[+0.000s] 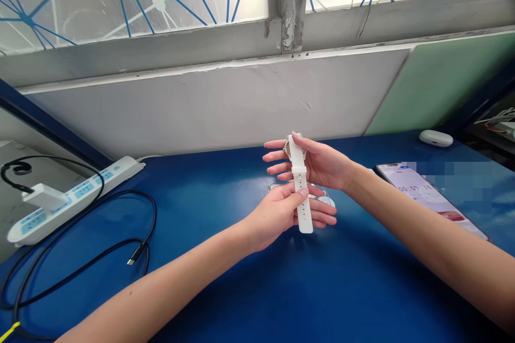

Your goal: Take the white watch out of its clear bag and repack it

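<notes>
A wristwatch (pixel 298 162) with a white strap is held up above the blue table, its long holed strap end pointing toward me. My left hand (pixel 277 211) pinches that strap between thumb and index finger, the other fingers stretched out to the right beneath it. At the far end, my right hand (pixel 317 161) grips the watch near its case, thumb on top of the strap and fingers extended to the left. The case is mostly hidden by the strap and thumb. Beneath the hands lies a clear plastic piece (pixel 328 199), partly covered by the fingers.
On the left stands a white power strip (pixel 80 193) with a white charger (pixel 45 197) plugged in. A black cable (pixel 155 214) loops across the blue table (pixel 225 300). To the right lie a phone (pixel 426 193) with its screen lit and a white earbud case (pixel 436 138).
</notes>
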### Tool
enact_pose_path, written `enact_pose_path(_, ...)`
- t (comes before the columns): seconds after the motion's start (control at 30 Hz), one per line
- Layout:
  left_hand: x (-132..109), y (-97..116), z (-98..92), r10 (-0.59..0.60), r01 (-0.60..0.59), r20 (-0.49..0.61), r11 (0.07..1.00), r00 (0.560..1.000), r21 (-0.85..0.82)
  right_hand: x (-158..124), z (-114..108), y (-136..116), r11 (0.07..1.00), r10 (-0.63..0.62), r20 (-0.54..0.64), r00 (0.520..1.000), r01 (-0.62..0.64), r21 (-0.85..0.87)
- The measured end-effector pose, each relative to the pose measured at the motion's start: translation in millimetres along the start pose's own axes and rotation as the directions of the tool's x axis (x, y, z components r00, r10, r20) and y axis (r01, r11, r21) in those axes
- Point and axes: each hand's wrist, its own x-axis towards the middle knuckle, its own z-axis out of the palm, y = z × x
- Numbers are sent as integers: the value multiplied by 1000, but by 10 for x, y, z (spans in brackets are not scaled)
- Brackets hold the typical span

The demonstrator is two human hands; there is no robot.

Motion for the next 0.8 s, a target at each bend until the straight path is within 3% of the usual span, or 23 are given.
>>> enact_pose_path(0.27,4,8,-6,-14,14,-9,1000,1000,-20,6,10,-42,998,18,20,1000,-19,55)
enact_pose_path(0.57,13,-17,-55,-14,14,13,999,1000,-37,-14,52,-71,982,39,-39,998,-31,186)
enact_pose_path(0.67,2,-13,-66,22,-9,109,993,994,-121,-39,55,-155,978,-30,-142,989,59,202)
enact_pose_path(0.8,-22,-5,-50,117,-73,198,974,973,-215,-76,30,-292,962,-208,-325,922,254,103)
